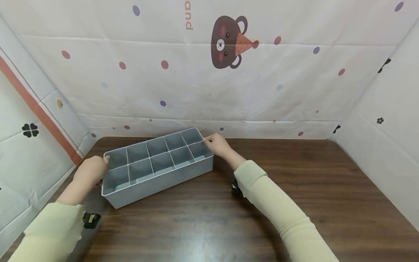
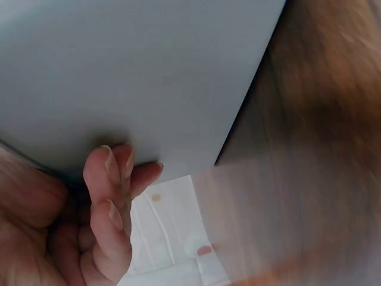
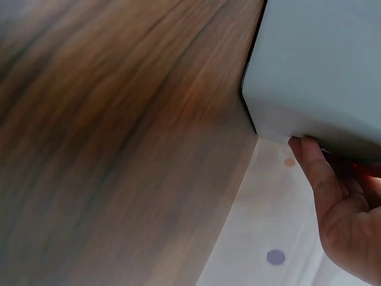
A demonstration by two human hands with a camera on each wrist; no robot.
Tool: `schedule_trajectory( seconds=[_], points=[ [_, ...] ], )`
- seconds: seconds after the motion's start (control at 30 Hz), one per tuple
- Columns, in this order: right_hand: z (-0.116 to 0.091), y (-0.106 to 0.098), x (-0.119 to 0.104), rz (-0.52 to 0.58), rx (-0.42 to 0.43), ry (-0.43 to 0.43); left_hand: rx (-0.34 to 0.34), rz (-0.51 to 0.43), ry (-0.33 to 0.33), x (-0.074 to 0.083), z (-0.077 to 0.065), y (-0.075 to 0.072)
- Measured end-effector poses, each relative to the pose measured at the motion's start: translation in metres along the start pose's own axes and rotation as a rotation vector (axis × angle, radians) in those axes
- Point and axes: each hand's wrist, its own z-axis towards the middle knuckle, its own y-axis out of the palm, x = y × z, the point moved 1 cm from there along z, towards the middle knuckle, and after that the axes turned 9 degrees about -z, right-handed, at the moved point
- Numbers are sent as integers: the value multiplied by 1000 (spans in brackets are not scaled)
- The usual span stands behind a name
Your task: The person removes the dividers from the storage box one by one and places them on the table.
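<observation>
On brown table [image 1: 301, 174], before white sheet [image 1: 196, 91]: grey box [image 1: 163, 181], ten compartments in two rows of five, left of table's centre, slanted, right end farther back. Pinched at left end wall by left hand [image 1: 90, 171], thumb hooked over rim, other fingers against outer side. Pinched at right end by right hand [image 1: 218, 145], thumb at rim, fingers outside. Farther out: pale sleeves [image 1: 281, 214], black gadgets [image 1: 91, 220] by wrists; on sheet, bear print [image 1: 222, 52], coloured dots [image 1: 164, 64].
</observation>
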Motion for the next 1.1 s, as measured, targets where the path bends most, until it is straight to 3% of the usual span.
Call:
schedule_trajectory(
  seconds=[0.3,0.8,0.97,1.1],
  points=[
    [-17,-7,19,-10,23,39,-2,2,15,20,10,11],
    [-28,-29,35,-38,53,61,-2,0,81,47,21,17],
    [-34,-34,39,-28,74,81,59,22,122,55,26,20],
    [-38,-35,45,17,76,133,114,-21,184,61,29,24]
  ],
)
